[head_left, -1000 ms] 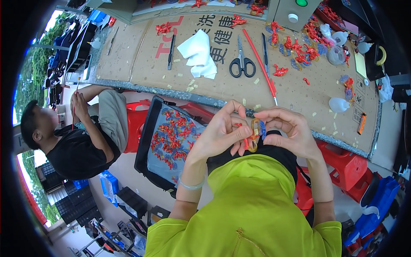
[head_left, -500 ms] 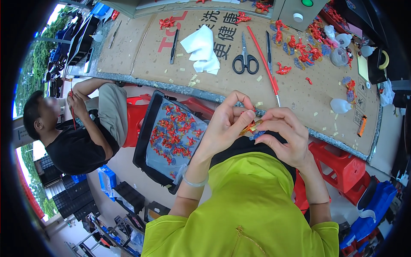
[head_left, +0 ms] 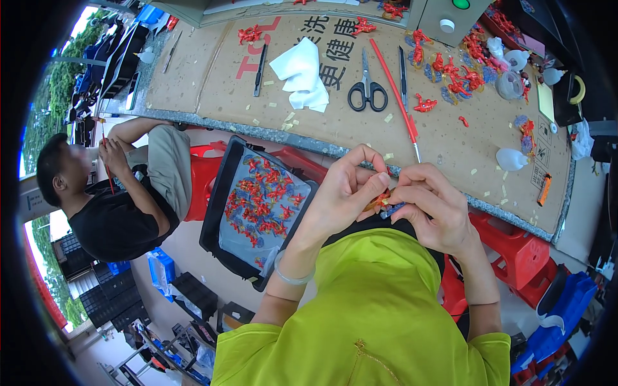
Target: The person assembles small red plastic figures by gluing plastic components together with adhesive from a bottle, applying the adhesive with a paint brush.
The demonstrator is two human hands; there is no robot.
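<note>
Just past my green shirt, both hands meet over a small figurine in red, yellow and translucent blue. The fingers of my left hand are bent, thumb and fingertips closed on its left side. My right hand pinches the blue end. Much of the figurine is hidden by the fingers, so its exact shape cannot be made out. Left of my left forearm, a black tray holds many similar red-and-blue figurines on a pale liner. A red-handled paintbrush lies on the cardboard-covered table beyond my hands.
On the table lie scissors, a white cloth, dark craft knives, more figurines and a squeeze bottle. A co-worker sits at left holding a thin red stick. Red stools stand at right.
Both hands have moved slightly down toward my body with the figurine, which shows more between the fingers. The co-worker's thin stick has shifted and its upper end now shows.
</note>
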